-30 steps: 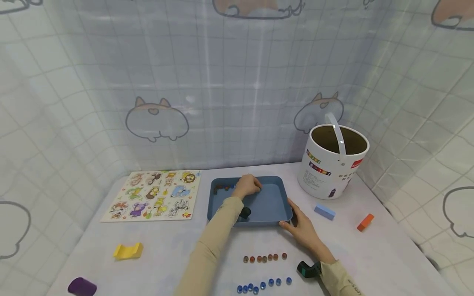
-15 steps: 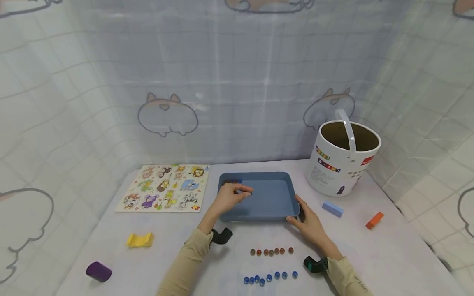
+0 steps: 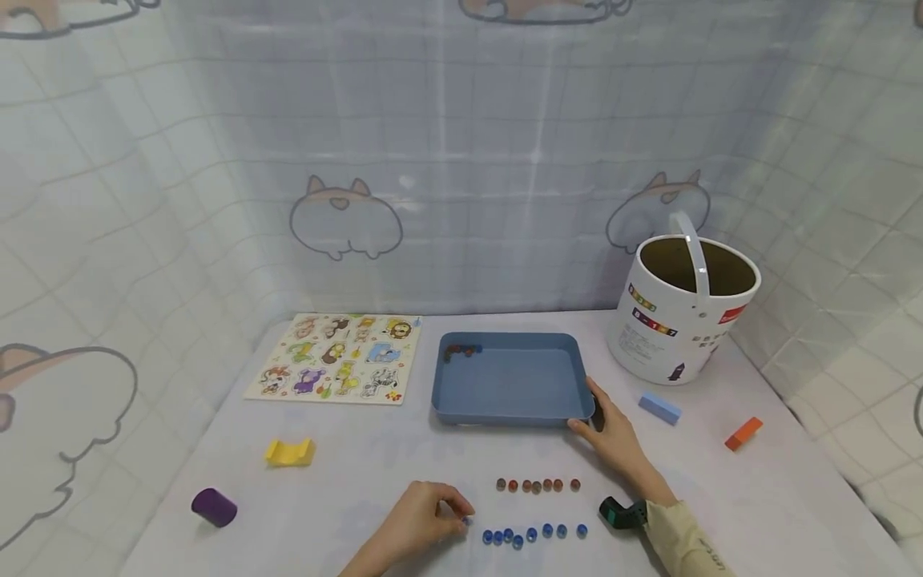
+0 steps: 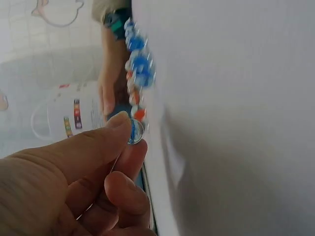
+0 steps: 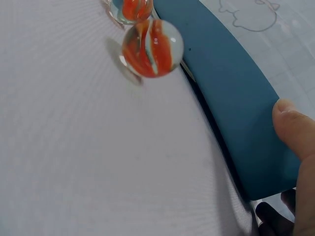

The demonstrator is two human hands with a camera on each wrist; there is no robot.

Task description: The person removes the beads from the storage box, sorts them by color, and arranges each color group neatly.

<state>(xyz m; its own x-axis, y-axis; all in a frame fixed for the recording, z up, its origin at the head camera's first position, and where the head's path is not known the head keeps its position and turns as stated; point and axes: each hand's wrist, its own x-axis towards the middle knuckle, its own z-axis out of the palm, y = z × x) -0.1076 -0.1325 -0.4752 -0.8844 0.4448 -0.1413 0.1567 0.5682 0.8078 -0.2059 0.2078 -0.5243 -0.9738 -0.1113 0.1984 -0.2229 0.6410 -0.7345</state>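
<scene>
In the head view my left hand (image 3: 425, 517) is low over the table, left of the row of blue marbles (image 3: 532, 534). Its thumb and fingertips pinch a clear marble with blue inside (image 4: 136, 131), plain in the left wrist view. A row of orange-red marbles (image 3: 537, 486) lies between the blue row and the blue-grey tray (image 3: 515, 389). My right hand (image 3: 613, 437) grips the tray's near right corner, the thumb on the front wall (image 5: 236, 113) and the other fingers round the side. Several dark reddish marbles and a blue one (image 3: 461, 351) sit in the tray's far left corner.
An animal puzzle board (image 3: 339, 357) lies left of the tray. A white bucket with a handle (image 3: 671, 328) stands at the back right, with a light blue block (image 3: 659, 408) and an orange block (image 3: 743, 433) before it. A yellow block (image 3: 290, 453) and purple cylinder (image 3: 214, 507) lie left.
My left hand has come out of the tray and down to the left end of the blue row, where it now pinches a blue marble. My right hand has stayed on the tray corner.
</scene>
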